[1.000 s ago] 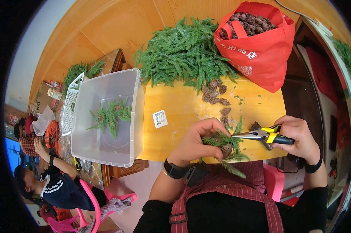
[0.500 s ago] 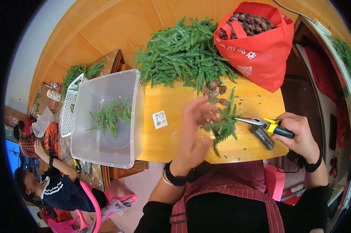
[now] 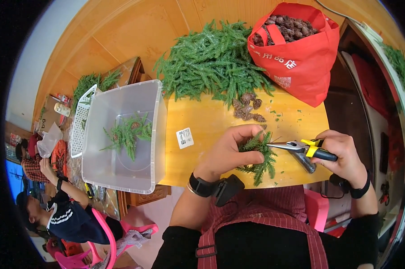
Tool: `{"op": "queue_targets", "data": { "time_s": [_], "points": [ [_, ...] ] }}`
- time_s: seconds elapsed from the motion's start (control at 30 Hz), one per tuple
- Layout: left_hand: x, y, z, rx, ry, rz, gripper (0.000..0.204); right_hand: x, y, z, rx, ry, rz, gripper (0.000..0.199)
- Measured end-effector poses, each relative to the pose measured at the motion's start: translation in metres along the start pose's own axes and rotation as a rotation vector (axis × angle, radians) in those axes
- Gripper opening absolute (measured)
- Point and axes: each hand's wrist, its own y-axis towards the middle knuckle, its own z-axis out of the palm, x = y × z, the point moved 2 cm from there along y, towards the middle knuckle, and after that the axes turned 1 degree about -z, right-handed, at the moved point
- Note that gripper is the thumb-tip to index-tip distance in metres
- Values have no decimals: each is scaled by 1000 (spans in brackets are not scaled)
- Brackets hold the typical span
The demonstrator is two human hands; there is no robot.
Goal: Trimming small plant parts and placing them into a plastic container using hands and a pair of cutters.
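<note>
Between the thumb and fingers of my left hand (image 3: 233, 152) is a green artificial pine sprig (image 3: 261, 165), held over the near part of the yellow table. My right hand (image 3: 344, 154) grips long-nose pliers (image 3: 312, 149) with black and yellow handles. Their tips reach the sprig beside my left fingers; whether the jaws bite on a stem is too small to tell. A dark cylindrical piece (image 3: 304, 162) lies on the table under the pliers. Several loose pine cones (image 3: 246, 107) rest just beyond my left hand.
A clear plastic bin (image 3: 159, 134) at the left contains pine sprigs with cones. At the back are a heap of green sprigs (image 3: 211, 62) and a red bag (image 3: 296, 67) full of pine cones. A white label (image 3: 184, 137) lies on the table (image 3: 198, 166). Another person (image 3: 72, 215) sits far left.
My left hand has moved right and down and closed on the sprig, which has turned. The pliers have shifted slightly left and down. The pine cones behind are now uncovered.
</note>
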Motion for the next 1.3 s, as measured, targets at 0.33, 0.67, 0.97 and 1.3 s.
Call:
{"op": "queue_targets", "data": {
  "time_s": [0.33,0.67,0.97,1.3],
  "points": [
    [-5,-1,12,-346,572,575,32,5,0,3,-71,-35,39,34],
    [-21,-5,20,-362,1001,720,38,3,-5,3,-60,-16,91,36],
    [-25,6,5,221,252,26,52,1,-3,2,-102,-73,-138,35],
    [-12,4,10,-125,158,144,30,-4,-5,5,-148,-145,-72,35]
  ]
}}
